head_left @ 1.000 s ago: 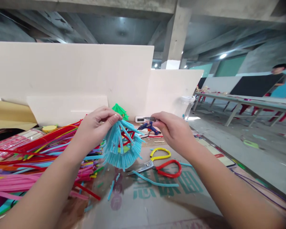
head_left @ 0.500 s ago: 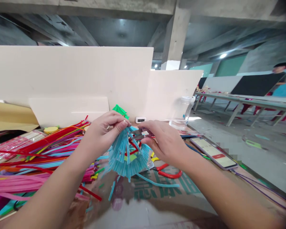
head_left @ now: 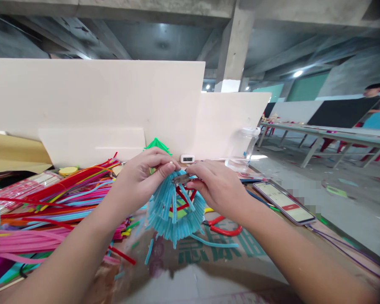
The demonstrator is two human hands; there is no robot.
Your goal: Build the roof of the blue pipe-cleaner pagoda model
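My left hand [head_left: 142,177] is closed in a pinch on the top of a craft piece [head_left: 174,217]. The piece is a skirt of light-blue pipe cleaners over a red wire frame, held just above the cardboard-covered table [head_left: 215,270]. My right hand [head_left: 218,190] is closed on a small grey metal tool [head_left: 181,179]. The tool's tip touches the top of the craft piece, right beside my left fingertips. What kind of tool it is I cannot make out.
A big pile of coloured pipe cleaners [head_left: 44,215] fills the left. Red-handled scissors [head_left: 224,230], a loose blue pipe cleaner [head_left: 213,244] and a phone [head_left: 285,202] lie on the right. A clear jar [head_left: 243,147], white boards [head_left: 98,101] and a green craft piece [head_left: 158,145] stand behind. A person [head_left: 372,101] stands far right.
My right hand came leftward from near the glue gun with the grey tool and brought it to the top of the blue craft piece. My left hand kept its hold.
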